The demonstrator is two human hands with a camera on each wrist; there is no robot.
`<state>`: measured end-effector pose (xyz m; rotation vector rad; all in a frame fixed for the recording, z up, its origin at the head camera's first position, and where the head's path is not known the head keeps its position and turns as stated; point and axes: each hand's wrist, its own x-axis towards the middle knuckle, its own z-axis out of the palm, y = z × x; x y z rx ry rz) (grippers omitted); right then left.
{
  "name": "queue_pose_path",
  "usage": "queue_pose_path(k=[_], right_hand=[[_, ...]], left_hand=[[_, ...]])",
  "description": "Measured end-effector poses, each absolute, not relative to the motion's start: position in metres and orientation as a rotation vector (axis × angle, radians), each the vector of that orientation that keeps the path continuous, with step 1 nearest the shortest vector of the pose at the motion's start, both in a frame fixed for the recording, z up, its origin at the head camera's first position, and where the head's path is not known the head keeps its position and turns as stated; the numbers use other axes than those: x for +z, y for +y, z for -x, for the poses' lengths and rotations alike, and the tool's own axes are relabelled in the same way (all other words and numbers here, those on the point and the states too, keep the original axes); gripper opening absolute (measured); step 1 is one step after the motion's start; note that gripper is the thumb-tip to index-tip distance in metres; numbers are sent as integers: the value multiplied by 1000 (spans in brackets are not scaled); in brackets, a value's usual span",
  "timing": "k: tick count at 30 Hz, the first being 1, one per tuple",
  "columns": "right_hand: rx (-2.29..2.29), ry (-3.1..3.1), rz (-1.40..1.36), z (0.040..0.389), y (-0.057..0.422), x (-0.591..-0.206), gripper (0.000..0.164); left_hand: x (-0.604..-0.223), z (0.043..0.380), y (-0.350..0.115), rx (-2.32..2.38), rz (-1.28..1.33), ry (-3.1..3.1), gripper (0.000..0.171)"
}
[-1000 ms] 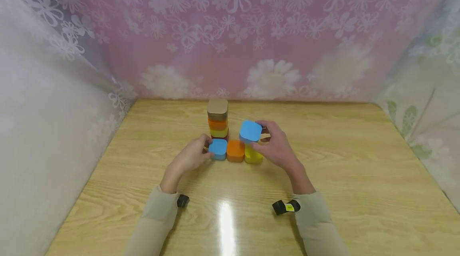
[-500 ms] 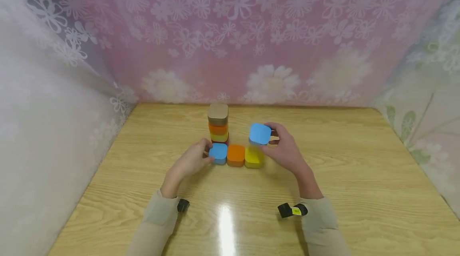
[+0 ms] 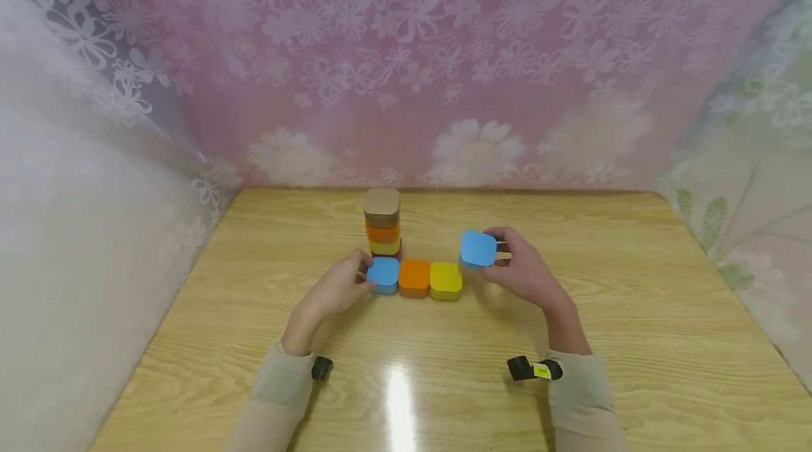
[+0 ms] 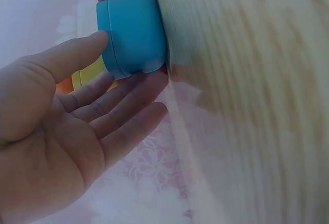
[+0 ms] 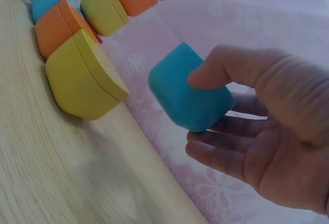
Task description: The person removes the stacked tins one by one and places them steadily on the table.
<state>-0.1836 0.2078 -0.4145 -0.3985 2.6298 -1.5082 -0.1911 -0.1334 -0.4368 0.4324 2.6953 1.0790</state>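
My right hand holds a small blue lidded box in the air, right of the row. The right wrist view shows the thumb across this blue box and the fingers at its far side. A second blue box sits on the table at the row's left end. My left hand holds that box between thumb and fingers; its thumb touches the box's edge in the left wrist view. To its right stand an orange box and a yellow box, side by side.
Behind the left blue box rises a stack: a gold box on top, then orange, yellow and dark red. The wooden table meets a pink floral curtain at the back.
My right hand has carried its blue box rightwards, from above the yellow box to beyond the row's right end. My left hand stays at the left blue box. The view has shifted slightly.
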Motion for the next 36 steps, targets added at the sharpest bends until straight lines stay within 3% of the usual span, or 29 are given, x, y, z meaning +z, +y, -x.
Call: queue_pose_path(k=[36], right_hand=[[-1082,2592,357,186,221,-425,59]], left_hand=[[-438,190,-133,1036,-447,2709,36]])
